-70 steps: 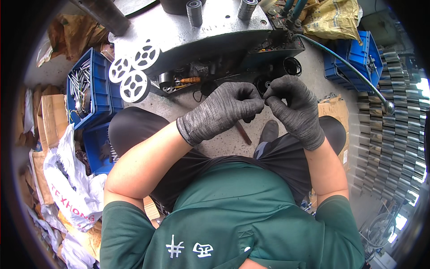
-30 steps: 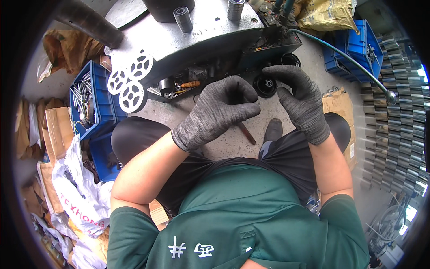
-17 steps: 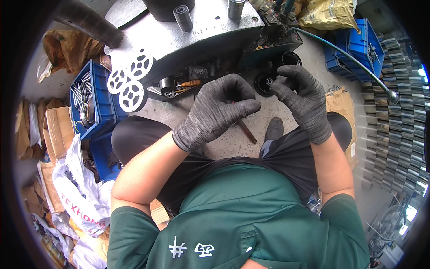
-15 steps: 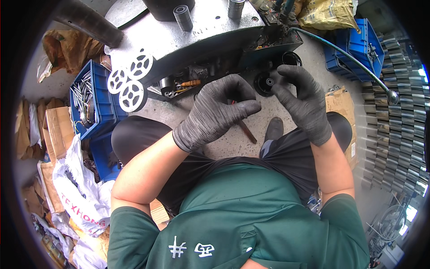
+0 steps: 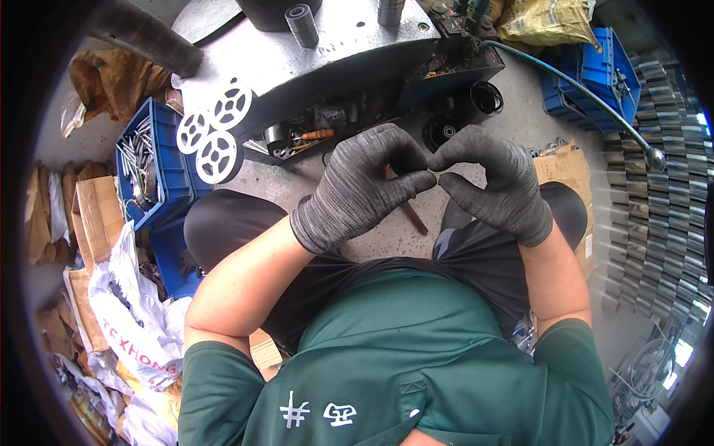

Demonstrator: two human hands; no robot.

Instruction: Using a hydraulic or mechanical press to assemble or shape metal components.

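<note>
My left hand [image 5: 364, 186] and my right hand [image 5: 500, 184], both in dark grey knit gloves, meet in front of my lap. Thumb and curled fingers of each form a near-closed loop, and the fingertips of the two hands come together. Whatever small thing sits between the tips, if any, cannot be made out. Just beyond my right hand, a round black part [image 5: 433, 137] with a bearing-like centre is partly hidden behind the glove. Beside it stands a black cylinder [image 5: 486, 98]. Below the hands, a brown wooden handle [image 5: 413, 218] lies on the floor, its other end hidden by my left hand.
A heavy metal bench [image 5: 349, 56] stands ahead, carrying stacked ring-shaped parts [image 5: 302, 27]. Three spoked metal discs [image 5: 217, 157] are at its left corner. A blue crate [image 5: 152, 195] of metal rods is left; stacked metal tubes [image 5: 647, 215] line the right. A flexible hose [image 5: 595, 100] arches ahead right.
My right hand has moved left and slightly down, its thumb and fingers drawing closer together, until its fingertips met those of my left hand. My left hand has hardly moved.
</note>
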